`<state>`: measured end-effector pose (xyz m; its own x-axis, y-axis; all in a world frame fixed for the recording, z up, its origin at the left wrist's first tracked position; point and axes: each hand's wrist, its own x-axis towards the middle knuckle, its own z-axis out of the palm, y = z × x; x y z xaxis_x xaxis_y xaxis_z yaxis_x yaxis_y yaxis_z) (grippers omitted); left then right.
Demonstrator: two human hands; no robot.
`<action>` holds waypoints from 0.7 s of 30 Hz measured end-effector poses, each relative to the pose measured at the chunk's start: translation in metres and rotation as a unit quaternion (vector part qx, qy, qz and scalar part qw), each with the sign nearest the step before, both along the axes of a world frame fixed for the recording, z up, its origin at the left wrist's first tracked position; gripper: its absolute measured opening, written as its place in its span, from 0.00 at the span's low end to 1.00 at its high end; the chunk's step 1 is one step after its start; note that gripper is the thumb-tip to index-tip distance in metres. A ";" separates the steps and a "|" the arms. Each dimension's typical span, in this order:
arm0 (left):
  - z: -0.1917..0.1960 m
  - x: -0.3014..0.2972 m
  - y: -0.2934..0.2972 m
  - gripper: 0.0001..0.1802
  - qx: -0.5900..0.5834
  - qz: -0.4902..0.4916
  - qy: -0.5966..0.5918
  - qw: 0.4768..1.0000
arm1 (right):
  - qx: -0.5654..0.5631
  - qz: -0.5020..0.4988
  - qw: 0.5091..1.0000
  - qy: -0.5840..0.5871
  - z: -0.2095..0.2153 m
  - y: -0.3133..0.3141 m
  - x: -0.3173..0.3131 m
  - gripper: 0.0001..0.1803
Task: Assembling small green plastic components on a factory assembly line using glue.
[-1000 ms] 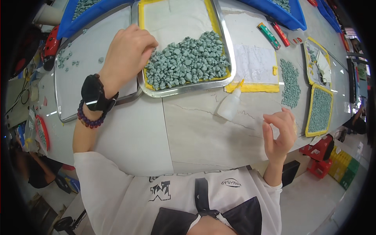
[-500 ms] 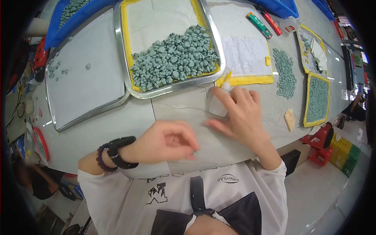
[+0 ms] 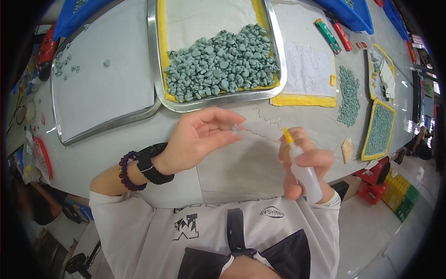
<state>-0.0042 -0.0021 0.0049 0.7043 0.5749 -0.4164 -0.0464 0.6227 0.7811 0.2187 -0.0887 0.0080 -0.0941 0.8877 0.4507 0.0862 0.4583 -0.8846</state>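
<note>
My left hand [image 3: 202,137] pinches a small grey-green piece [image 3: 235,128] between thumb and fingertips, in front of the metal tray. In my right hand [image 3: 297,160] is a translucent white squeeze bottle [image 3: 307,179] with a yellow nozzle [image 3: 287,135], tilted with its tip pointing up and to the left. The bottle tip and the piece are apart. Just beyond my left hand, a metal tray [image 3: 222,102] with a yellow-edged lining holds a heap of grey-green stone-like pieces [image 3: 223,65].
At left, a white-lined tray [image 3: 109,88] carries a few scattered pieces. Right of the heap lie a yellow-edged white sheet [image 3: 306,76], green [image 3: 328,36] and red [image 3: 342,35] boxes, and a pile of small pieces [image 3: 348,95]. A yellow-rimmed tray [image 3: 378,130] stands farther right.
My right hand has picked up the squeeze bottle from the table and brought it nearer to me, tilted. My left hand has moved forward with the small piece.
</note>
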 end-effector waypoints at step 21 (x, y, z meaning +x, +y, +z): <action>-0.003 0.001 -0.005 0.16 0.022 -0.037 -0.016 0.999 | -0.018 0.016 0.988 -0.151 -0.001 0.002 -0.015 0.24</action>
